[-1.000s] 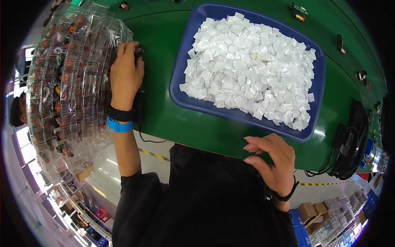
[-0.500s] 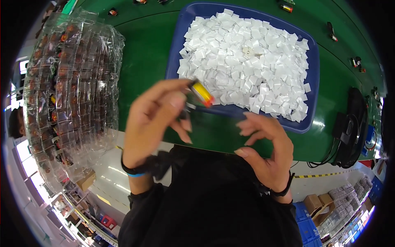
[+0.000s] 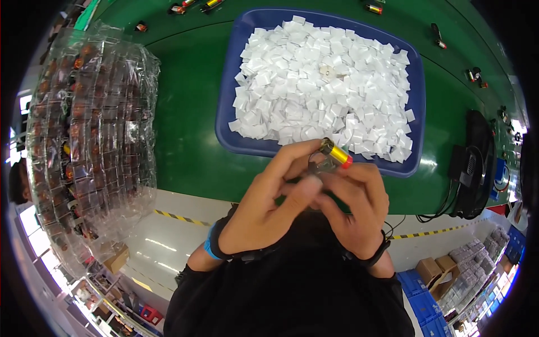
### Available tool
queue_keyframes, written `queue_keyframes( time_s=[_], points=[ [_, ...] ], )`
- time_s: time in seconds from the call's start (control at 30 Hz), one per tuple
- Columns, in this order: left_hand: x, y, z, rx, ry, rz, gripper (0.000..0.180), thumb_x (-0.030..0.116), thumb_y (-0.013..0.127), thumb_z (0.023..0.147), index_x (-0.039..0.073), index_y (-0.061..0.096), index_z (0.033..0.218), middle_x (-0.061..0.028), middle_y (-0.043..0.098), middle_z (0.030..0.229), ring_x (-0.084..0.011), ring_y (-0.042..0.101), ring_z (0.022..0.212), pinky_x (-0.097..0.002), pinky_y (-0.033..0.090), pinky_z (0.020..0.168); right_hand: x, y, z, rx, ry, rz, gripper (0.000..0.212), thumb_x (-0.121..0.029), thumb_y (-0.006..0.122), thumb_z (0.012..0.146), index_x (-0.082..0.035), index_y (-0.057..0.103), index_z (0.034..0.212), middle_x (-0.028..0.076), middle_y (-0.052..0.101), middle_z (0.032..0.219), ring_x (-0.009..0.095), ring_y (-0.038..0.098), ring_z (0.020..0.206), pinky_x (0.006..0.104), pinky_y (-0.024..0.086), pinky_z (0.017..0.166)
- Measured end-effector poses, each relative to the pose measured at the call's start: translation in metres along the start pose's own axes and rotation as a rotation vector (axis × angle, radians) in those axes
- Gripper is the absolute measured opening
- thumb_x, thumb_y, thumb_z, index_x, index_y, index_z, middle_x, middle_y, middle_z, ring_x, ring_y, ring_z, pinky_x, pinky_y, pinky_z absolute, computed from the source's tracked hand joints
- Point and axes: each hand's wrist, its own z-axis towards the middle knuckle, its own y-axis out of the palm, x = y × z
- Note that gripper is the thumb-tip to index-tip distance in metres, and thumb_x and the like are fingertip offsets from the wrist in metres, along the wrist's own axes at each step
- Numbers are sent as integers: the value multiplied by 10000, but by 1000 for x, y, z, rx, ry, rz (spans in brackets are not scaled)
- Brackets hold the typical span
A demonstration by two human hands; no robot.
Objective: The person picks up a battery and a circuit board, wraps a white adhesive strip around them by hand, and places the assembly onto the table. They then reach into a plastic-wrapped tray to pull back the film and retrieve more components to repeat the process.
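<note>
A small yellow cylinder [image 3: 339,155] with a red end and a dark other end is held up in front of me, just over the near rim of a blue tray [image 3: 224,126]. My left hand [image 3: 266,205] is closed on it, index finger at its dark end and thumb below. Something thin and dark, perhaps wires, hangs under the cylinder between the fingers. My right hand [image 3: 356,199] meets the left one there, its fingers curled and pressed together beneath the red end; what they pinch is hidden. White square pieces [image 3: 314,84] are heaped in the tray.
Clear plastic pocket sheets [image 3: 104,123] holding small parts stand stacked at left. Similar cylinders [image 3: 374,9] lie along the green table's [image 3: 185,112] far side. At right are a black bag-like object [image 3: 474,163] and cables. Blue crates [image 3: 418,303] and cartons [image 3: 432,272] stand on the floor.
My left hand has carried the yellow cylinder to the right, and both hands have come together. The right hand's spread fingers have curled in. The view has shifted slightly.
</note>
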Motion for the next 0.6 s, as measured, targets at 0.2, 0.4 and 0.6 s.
queue_keyframes(
  time_s=[0.2,0.4,0.6],
  points=[
    [8,-14,-2,-67,-149,-124,382,113,496,1060,-25,414,1407,-103,606,1089,-131,638,807,-238,524,613,2,-10,-3,-10,139,312,395,-42,855,731,-40,669,1079,122,635,1048,231,638,848,308,534,714],
    [2,-18,3,-26,-291,-205,452,308,399,1096,-70,467,1334,-183,595,1257,-148,599,761,-239,468,489,-3,-6,-1,60,379,462,355,-11,864,687,-34,696,999,124,651,1058,223,636,811,311,525,676],
    [-2,-25,4,-131,-399,-138,599,466,330,1091,-65,511,1301,-165,591,1265,-114,535,709,-229,399,465,12,-8,2,13,-85,112,334,-4,860,693,-13,682,976,127,664,1004,207,635,780,301,508,645]
  ],
)
